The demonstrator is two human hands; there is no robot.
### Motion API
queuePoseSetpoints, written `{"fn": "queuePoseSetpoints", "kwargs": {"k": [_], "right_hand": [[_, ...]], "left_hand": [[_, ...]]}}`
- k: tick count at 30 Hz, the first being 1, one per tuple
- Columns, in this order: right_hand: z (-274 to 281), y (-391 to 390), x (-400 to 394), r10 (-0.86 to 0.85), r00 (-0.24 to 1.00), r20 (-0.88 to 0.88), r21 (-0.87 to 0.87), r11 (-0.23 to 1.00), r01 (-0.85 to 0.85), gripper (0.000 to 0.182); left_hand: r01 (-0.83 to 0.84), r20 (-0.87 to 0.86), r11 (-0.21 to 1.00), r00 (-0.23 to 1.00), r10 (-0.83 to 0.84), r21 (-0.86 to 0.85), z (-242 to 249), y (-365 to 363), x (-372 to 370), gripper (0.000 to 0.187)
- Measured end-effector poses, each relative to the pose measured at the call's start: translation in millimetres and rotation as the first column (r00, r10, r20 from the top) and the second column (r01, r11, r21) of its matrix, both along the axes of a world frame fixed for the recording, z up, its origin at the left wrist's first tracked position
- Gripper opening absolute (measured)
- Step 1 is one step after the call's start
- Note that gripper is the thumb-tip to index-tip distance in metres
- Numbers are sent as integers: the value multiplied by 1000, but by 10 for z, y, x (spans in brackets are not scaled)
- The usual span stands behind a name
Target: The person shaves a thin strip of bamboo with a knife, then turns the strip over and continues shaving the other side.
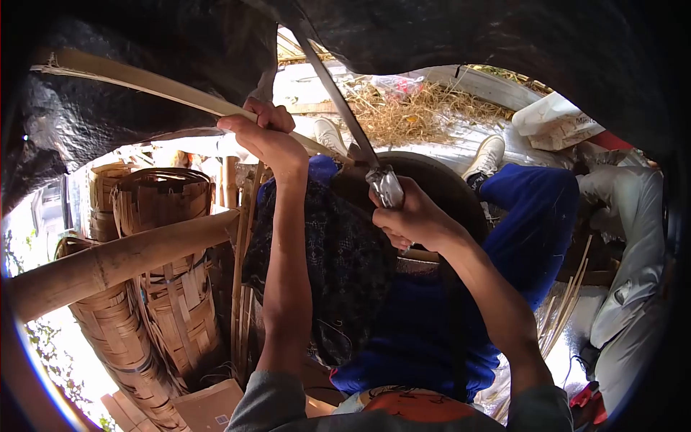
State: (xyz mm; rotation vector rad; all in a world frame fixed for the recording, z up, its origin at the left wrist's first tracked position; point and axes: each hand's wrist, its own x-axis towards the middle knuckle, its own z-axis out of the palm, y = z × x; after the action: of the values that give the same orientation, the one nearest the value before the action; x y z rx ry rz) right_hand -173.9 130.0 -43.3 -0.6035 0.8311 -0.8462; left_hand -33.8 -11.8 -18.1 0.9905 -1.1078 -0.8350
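A pale split bamboo strip (144, 85) runs from the upper left down towards the middle, and my left hand (270, 137) is closed round it. My right hand (407, 216) grips the wrapped, shiny handle of a long-bladed knife (335, 90), whose blade points up and to the left. The strip's lower end lies near the base of the blade; whether they touch I cannot tell. A dark patterned cloth (324, 252) lies over my lap beneath my hands, beside blue trousers (529, 216).
Tall woven bamboo baskets (169, 288) stand at the left behind a thick bamboo pole (122, 263). Black sheeting (461, 32) hangs overhead. Straw (403, 115) lies ahead, with a white sack (558, 122) beyond my foot. Another person's pale trousers (626, 237) are at the right.
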Motion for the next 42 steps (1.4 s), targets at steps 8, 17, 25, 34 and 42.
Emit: {"fn": "queuePoseSetpoints", "kwargs": {"k": [8,17,25,34,42], "right_hand": [[-475,110,109,123,985,118,389,907,-160,18],[-816,254,156,217,967,135,446,858,-255,20],[-491,-19,-73,145,989,27,39,989,-146,17],[-836,47,-51,247,944,-219,217,955,-199,18],[-786,43,-182,-151,584,-798,-296,941,-161,32]], "left_hand": [[-14,-69,1000,997,15,22,-53,-5,123,61],[-26,34,1000,999,26,-13,-8,-87,82,63],[-11,-14,1000,1000,11,3,-10,-51,26,63],[-48,29,999,998,48,-27,-80,-139,112,60],[-60,-89,998,994,61,18,-40,-159,41,59]]}}
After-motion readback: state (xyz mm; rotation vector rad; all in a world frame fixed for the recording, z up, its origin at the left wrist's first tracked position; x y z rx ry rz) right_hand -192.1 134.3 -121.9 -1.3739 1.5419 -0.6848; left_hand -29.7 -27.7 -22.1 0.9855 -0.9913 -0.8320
